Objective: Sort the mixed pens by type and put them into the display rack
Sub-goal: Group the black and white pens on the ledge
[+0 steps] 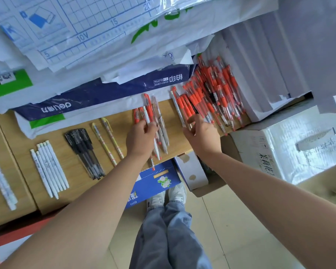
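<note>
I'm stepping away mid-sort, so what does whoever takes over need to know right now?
Left hand grips a bundle of mixed pens.
Right hand is at the red pen pile; its grasp is unclear.
Sorted on the table: white pens, black pens, yellow pens.
Left to do: sort the pile and bundle, then rack everything. No rack is in view.

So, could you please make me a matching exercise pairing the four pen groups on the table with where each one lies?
Things:
1. white pens
2. black pens
3. yellow pens
4. red heap

Places:
A. at the right hand
B. just left of the left hand
C. farthest left of the four
D. between the white and yellow groups

Pairs: 1-C, 2-D, 3-B, 4-A
</note>
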`<state>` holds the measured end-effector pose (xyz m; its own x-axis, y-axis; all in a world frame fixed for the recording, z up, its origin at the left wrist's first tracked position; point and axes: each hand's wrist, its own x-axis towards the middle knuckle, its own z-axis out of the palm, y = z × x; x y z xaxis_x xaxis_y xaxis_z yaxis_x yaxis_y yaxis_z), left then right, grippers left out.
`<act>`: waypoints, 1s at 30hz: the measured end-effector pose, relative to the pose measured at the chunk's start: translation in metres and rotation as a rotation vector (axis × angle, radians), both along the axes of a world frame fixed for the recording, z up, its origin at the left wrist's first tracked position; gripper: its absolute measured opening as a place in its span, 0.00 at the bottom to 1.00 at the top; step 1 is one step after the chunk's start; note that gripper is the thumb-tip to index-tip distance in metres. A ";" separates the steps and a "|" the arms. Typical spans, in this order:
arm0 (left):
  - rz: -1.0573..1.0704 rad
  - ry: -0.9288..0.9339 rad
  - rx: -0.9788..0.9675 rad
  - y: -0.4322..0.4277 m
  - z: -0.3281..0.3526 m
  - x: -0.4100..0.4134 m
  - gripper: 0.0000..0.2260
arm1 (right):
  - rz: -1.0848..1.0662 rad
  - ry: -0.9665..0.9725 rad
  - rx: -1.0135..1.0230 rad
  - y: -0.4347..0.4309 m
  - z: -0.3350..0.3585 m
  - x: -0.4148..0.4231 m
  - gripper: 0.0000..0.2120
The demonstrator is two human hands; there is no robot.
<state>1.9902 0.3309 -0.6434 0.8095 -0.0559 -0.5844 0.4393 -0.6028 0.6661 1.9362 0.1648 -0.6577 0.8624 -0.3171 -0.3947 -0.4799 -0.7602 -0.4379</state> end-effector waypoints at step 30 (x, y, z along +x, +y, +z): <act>-0.126 0.113 -0.218 -0.031 0.026 -0.004 0.16 | 0.088 0.158 0.504 -0.016 0.035 -0.015 0.03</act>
